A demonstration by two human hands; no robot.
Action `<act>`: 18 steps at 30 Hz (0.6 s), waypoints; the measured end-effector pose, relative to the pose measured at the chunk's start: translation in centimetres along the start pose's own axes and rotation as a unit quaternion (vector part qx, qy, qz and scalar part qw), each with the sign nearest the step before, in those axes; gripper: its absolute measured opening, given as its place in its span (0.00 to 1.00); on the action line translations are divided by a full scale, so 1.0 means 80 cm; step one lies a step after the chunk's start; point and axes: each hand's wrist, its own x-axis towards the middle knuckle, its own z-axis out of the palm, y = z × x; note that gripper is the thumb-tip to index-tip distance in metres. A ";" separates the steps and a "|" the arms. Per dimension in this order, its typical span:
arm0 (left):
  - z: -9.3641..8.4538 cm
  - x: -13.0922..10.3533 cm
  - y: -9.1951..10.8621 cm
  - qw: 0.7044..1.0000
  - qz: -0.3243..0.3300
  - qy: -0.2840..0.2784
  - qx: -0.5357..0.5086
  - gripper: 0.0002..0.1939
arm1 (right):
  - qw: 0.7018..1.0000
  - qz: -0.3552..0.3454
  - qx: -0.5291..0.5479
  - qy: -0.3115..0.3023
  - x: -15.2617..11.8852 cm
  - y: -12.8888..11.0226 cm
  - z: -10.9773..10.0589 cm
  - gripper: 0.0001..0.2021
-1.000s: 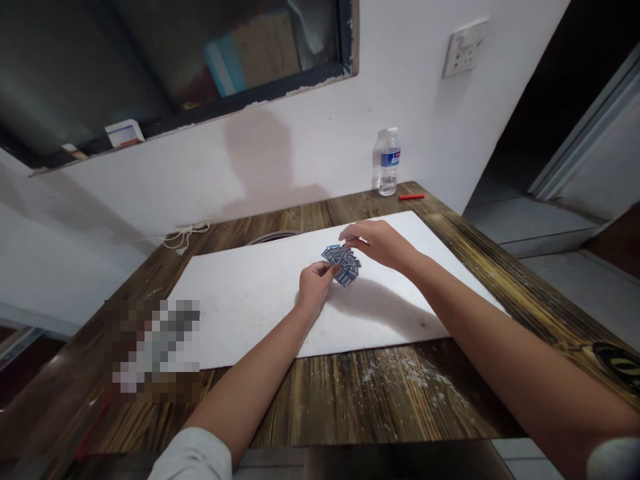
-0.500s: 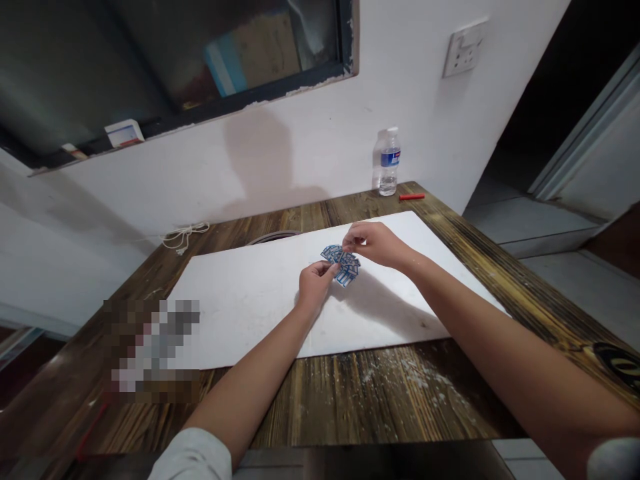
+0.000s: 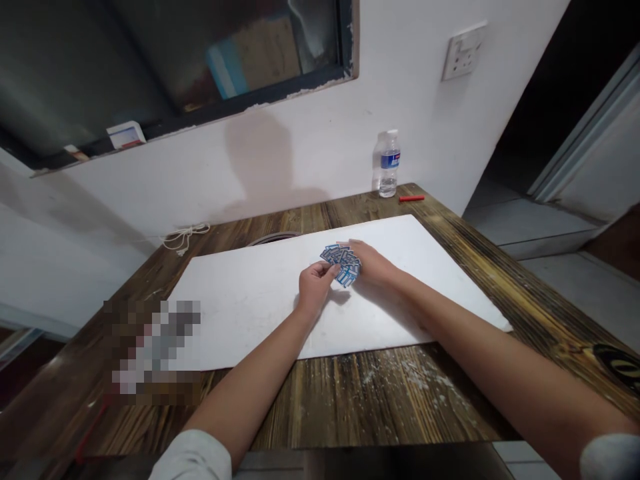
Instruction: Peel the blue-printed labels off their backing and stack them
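Observation:
My left hand (image 3: 315, 280) is closed, thumb on top, around the lower end of a spread fan of small blue-and-white cards (image 3: 344, 261). The fan is held above a white board (image 3: 240, 300) and casts a small shadow on it. My right hand (image 3: 373, 261) is at the right side of the fan, partly behind it. Its fingers are mostly hidden by the cards, so whether they grip anything does not show.
The board lies on a dark wooden table (image 3: 320, 407). Toward the back stand a water bottle (image 3: 389, 165) and a red stick-like object (image 3: 411, 198). A white cord (image 3: 184, 235) lies at the back left. The near left is pixelated. A white wall rises behind.
My right hand has dropped from above the fan's upper right edge to beside and behind the cards. My left hand keeps its place with the fan.

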 end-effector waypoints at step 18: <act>-0.001 -0.017 0.019 0.934 0.132 -0.305 0.129 0.11 | 0.985 -0.101 -0.067 -0.119 0.008 -0.010 -0.002 0.08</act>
